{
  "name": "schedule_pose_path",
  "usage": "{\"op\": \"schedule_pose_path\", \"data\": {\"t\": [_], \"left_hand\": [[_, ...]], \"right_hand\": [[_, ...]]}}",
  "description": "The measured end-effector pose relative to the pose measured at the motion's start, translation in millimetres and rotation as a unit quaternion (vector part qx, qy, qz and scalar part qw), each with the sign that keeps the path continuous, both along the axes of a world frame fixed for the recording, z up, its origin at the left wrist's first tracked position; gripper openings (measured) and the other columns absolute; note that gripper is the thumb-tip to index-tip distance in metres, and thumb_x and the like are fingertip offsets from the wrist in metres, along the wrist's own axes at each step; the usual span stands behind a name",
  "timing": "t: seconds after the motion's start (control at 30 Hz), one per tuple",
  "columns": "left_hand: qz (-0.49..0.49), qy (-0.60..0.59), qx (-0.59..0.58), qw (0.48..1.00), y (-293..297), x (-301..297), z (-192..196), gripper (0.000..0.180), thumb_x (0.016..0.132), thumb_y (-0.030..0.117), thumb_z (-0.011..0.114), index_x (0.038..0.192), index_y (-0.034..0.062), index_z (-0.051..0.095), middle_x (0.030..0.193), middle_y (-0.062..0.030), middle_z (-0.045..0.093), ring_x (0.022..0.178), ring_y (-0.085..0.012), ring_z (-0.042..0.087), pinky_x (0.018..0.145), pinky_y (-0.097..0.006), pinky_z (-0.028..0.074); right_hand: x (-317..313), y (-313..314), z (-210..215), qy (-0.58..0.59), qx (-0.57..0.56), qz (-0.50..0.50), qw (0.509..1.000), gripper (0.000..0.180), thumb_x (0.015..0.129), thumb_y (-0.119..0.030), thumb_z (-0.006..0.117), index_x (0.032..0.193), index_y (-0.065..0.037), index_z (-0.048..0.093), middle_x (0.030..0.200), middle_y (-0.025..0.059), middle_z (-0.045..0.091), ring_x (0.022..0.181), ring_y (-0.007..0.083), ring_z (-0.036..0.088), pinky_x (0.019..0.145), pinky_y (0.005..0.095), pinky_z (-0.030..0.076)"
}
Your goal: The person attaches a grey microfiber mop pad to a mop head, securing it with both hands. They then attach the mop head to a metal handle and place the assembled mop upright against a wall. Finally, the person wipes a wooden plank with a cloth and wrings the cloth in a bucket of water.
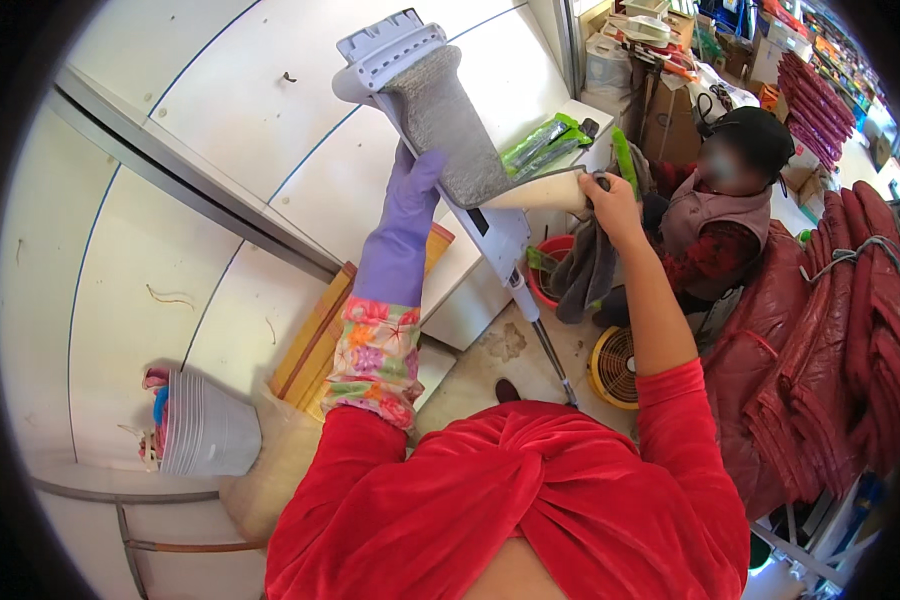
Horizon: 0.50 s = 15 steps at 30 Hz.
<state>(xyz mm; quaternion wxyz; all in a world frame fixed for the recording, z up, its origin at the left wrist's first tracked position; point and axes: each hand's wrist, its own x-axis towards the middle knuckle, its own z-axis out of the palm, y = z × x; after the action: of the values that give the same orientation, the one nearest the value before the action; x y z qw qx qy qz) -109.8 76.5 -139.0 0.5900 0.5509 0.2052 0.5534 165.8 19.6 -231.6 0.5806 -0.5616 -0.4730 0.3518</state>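
Observation:
A flat mop is held up in front of me, its pale plastic head [495, 237] tilted and its pole [548, 345] running down to my waist. A grey fuzzy mop pad [450, 125] covers the upper part of the head. The pad's lower end is peeled away to the right, showing its cream underside [545, 193]. My left hand [417, 180], in a purple rubber glove, is closed around the head's left edge. My bare right hand [615, 207] pinches the loose end of the pad. A small dark piece shows by its thumb; I cannot make out what it is.
Green-packaged items [550, 145] lie on the white counter beyond the pad. A person [720, 215] sits at the right, near a red basin [550, 265] and a yellow round fan-like thing [615, 365]. Maroon quilted covers [820, 340] are piled right. Stacked grey buckets [210, 425] stand left.

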Motion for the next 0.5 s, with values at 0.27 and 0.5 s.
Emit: {"op": "schedule_pose_path", "data": {"t": [0.27,0.5], "left_hand": [[0.02,-0.004,0.0,1.0,6,-6,-6,0.084,0.078,0.032,0.074,0.141,0.0011,0.029,0.133,-0.0118,0.047,0.121,-0.0254,0.05,0.102,-0.041,0.042],[-0.044,0.009,0.007,0.999,-15,17,8,0.091,0.078,0.035,0.073,0.145,0.0012,0.023,0.134,-0.013,0.044,0.121,-0.0234,0.047,0.103,-0.036,0.038]], "right_hand": [[14,-16,28,-0.095,-0.071,0.086,0.989,0.044,0.089,-0.038,0.062,0.091,0.005,0.064,0.08,0.0111,0.065,0.072,0.017,0.059,0.067,0.0314,0.047],[-25,2,125,-0.14,0.188,-0.042,0.971,0.049,0.084,-0.037,0.068,0.113,0.002,0.061,0.097,0.0155,0.067,0.089,0.0214,0.062,0.081,0.0315,0.047]]}}
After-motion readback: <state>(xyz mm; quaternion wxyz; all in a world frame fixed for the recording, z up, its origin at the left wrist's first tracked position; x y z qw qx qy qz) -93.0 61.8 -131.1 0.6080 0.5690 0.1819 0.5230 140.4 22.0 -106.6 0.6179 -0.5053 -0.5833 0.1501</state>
